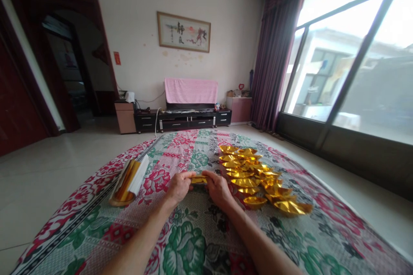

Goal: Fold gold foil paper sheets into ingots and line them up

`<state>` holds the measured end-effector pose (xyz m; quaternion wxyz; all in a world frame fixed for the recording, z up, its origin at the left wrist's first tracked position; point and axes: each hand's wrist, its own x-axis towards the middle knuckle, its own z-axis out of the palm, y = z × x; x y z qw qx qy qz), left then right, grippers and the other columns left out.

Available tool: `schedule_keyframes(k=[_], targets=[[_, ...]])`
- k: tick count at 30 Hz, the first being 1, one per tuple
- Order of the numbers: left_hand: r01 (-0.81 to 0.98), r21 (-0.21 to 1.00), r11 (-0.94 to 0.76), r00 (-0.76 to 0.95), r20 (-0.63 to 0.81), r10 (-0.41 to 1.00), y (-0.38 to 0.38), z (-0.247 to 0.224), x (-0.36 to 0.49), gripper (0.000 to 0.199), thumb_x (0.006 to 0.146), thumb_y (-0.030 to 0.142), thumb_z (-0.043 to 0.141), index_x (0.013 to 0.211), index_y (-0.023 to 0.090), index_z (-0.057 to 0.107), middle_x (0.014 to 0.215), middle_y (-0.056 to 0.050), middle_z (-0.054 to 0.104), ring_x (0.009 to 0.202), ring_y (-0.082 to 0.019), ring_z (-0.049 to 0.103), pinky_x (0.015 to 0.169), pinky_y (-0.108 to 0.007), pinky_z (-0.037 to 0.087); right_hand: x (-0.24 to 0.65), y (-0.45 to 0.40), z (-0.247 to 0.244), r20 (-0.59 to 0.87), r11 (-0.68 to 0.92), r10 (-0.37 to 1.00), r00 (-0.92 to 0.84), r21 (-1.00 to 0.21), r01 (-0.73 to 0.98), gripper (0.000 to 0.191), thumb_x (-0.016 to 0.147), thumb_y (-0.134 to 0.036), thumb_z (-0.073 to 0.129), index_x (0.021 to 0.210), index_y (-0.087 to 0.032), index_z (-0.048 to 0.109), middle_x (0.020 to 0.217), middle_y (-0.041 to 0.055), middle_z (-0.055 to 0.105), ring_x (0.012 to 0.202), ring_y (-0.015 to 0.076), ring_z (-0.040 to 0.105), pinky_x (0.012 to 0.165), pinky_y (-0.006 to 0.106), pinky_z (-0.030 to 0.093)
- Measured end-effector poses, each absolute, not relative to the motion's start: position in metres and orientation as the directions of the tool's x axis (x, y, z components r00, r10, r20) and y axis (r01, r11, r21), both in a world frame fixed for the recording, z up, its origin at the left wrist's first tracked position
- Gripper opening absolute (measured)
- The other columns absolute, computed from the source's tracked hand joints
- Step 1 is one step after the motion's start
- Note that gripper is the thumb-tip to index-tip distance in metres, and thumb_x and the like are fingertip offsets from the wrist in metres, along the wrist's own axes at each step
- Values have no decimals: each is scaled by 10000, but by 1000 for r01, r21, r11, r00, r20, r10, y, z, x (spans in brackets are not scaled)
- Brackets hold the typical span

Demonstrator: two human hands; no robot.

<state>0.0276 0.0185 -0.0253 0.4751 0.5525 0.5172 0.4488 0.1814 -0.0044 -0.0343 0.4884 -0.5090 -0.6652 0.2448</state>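
A small folded piece of gold paper (199, 179) is stretched between my two hands above the flowered cloth. My left hand (180, 187) pinches its left end, and my right hand (217, 187) pinches the right end. To the right of my right hand lie several folded gold paper boats (254, 202), set in rough rows. At the left, a stack of gold paper sheets (128, 180) rests in a white wrapper (141, 176). My fingertips are partly hidden behind the folded piece and the backs of my hands.
The round table has a red, green and white flowered cloth (183, 245). Beyond it stand a low black cabinet (176, 124) and a pink cloth (191, 90) over a screen. A purple curtain (269, 60) and large windows are at the right.
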Motion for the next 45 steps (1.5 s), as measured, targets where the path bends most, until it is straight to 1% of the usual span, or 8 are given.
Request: schedule_keyframes(k=[5,10,15,22,27,35,41,45], targets=[[143,990,-13,57,5,998,20,-32,29,364,719,59,462,985,156,692,1033,-63,682,895,-200,636,659,-248,529,178,-6,-35,401,337,915,50,-825,453,361,818,-298,370,994,-202,670,781,40,669,670,169,596,625,251,479],[132,991,15,60,-23,998,19,-33,29,383,727,62,447,1023,144,676,1061,-69,672,940,-201,624,678,-242,529,177,-6,-36,383,333,924,27,-835,437,353,828,-308,370,976,-199,671,804,41,670,641,160,589,613,253,481],[130,991,14,51,-21,998,18,-31,31,377,732,74,448,1025,143,675,1054,-66,675,919,-188,626,677,-231,525,179,-4,-41,380,337,925,24,-846,413,349,837,-315,367,984,-193,660,858,46,671,688,162,603,638,251,490],[141,990,18,67,-28,997,14,-29,31,382,738,75,447,1050,119,663,1080,-81,665,897,-179,632,650,-208,520,181,2,-50,376,338,926,16,-850,404,356,835,-307,366,1009,-175,647,862,55,676,696,163,622,650,254,504],[161,987,-29,81,16,997,15,-30,30,403,734,84,432,1071,99,653,1078,-94,664,914,-186,629,669,-216,523,181,0,-44,396,350,918,22,-834,426,364,818,-274,362,1007,-152,649,832,59,682,674,156,626,628,243,508],[148,989,-20,82,7,997,17,-34,30,410,735,121,433,1082,94,649,1028,-107,683,889,-209,642,688,-259,526,180,-2,-41,393,345,920,21,-832,434,367,800,-241,363,1008,-152,651,808,56,683,657,153,628,613,239,508],[124,992,-17,94,6,996,19,-36,30,413,725,111,429,1074,95,649,1091,-99,660,911,-192,636,694,-244,527,180,-2,-42,388,338,922,21,-827,450,378,791,-234,363,1020,-140,649,796,61,682,663,156,627,626,244,506],[103,994,-37,72,30,997,19,-39,30,444,713,87,404,1092,94,635,1086,-91,663,939,-183,624,707,-237,525,179,-4,-39,382,326,924,33,-827,458,378,796,-252,360,1002,-141,658,778,60,681,635,152,617,593,235,495]])
